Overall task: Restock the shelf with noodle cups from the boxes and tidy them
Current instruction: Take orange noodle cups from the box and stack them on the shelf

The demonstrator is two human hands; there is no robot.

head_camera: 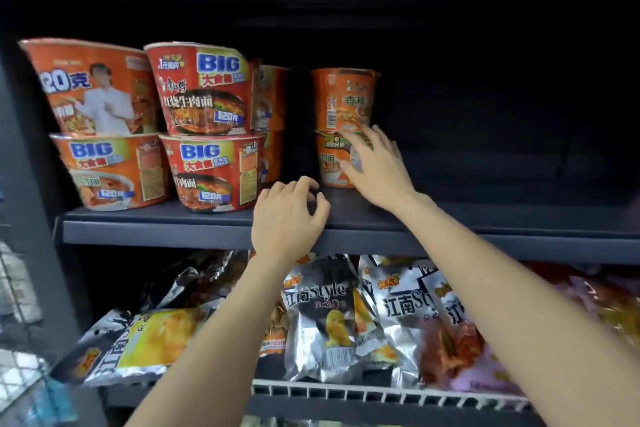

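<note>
Shelf board (207,232), dark grey, middle level: I count four large red noodle bowls at its left end, stacked two over two. Upper left bowl (91,87), upper right bowl (204,90), lower left bowl (110,170), lower right bowl (214,170). More bowls (272,97) partly show behind them.

Two narrower orange noodle cups, stacked, stand to the right of the bowls, set apart from them by a gap: top cup (343,99) upright on bottom cup (334,163).

My right hand (374,166): fingers spread and fairly straight, laid against the front of the bottom cup, fingertips reaching the seam between the two cups. Not curled round it.

My left hand (287,218): fingers loosely bent, resting on the shelf board's front edge just left of the cups, holding nothing.

The shelf to the right of the cups is in deep shadow.

Lower level: silver crisp packets (325,319) heaped behind a white wire rail (381,392).
</note>
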